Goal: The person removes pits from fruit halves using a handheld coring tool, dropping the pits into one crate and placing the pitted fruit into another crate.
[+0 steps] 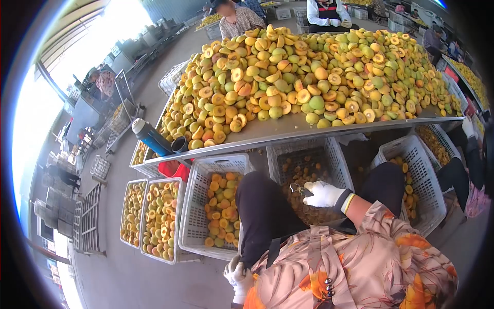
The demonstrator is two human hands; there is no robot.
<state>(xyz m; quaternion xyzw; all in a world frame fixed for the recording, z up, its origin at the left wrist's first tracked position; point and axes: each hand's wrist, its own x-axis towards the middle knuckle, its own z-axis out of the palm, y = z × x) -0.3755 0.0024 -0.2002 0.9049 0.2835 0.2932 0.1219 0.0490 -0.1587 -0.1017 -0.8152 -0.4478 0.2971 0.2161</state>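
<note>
My right hand (325, 195), in a white glove, is closed around a small metal pitting tool (297, 189) with a looped end. It is over a grey crate (337, 159) between my knees, which holds fruit stones and scraps (309, 212). My left hand (237, 275), also gloved, is beside my left thigh with its fingers curled in; nothing shows in them. Left of my knee stands a crate (191, 219) of whole and cut yellow-orange fruit (222, 206). Ahead, a big heap of halved fruit (288, 77) covers much of the metal table (272, 133).
A blue flask (152, 138) and a dark cup (179, 144) stand at the table's left corner, above a red container (174, 170). Two filled crates (180, 193) are at far left. Another crate (427, 188) is by my right knee. A co-worker's gloved hand (469, 127) is at right.
</note>
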